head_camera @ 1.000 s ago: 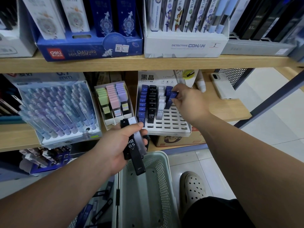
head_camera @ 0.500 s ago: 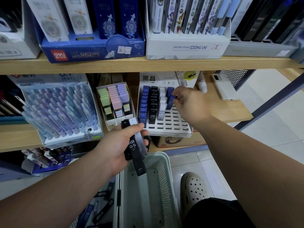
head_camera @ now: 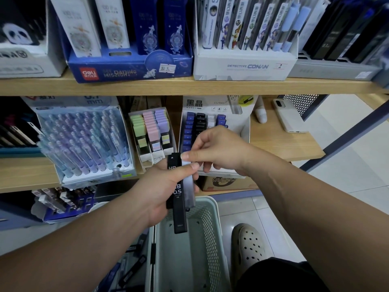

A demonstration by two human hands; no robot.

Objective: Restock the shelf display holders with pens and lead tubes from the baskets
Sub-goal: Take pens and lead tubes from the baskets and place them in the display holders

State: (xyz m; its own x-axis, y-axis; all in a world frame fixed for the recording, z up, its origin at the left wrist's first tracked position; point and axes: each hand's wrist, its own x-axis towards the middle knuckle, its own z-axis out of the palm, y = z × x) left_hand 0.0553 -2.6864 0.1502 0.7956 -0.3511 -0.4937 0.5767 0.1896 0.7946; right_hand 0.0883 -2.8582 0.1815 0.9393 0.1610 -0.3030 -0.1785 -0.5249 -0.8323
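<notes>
My left hand (head_camera: 157,192) grips a small bundle of lead tubes over the baskets: black tubes (head_camera: 179,209) marked HB 0.5 and one pale grey tube (head_camera: 188,192). My right hand (head_camera: 221,148) has its thumb and forefinger pinched on the top end of the grey tube. Behind my hands, on the lower shelf, stands the white slotted lead tube holder (head_camera: 245,127). It has rows of blue tubes (head_camera: 188,131), black tubes and a few white ones; my right hand hides its lower part.
A pale green basket (head_camera: 207,232) sits on the floor below my hands, with a second basket (head_camera: 132,270) of dark tubes to its left. A pen display (head_camera: 84,140), a pastel lead box (head_camera: 151,131) and a phone (head_camera: 288,116) share the shelf. My shoe (head_camera: 248,243) is beside the basket.
My right hand has left the holder's blue row and come down and left to the bundle in my left hand. It now pinches the grey tube. My left hand has risen slightly.
</notes>
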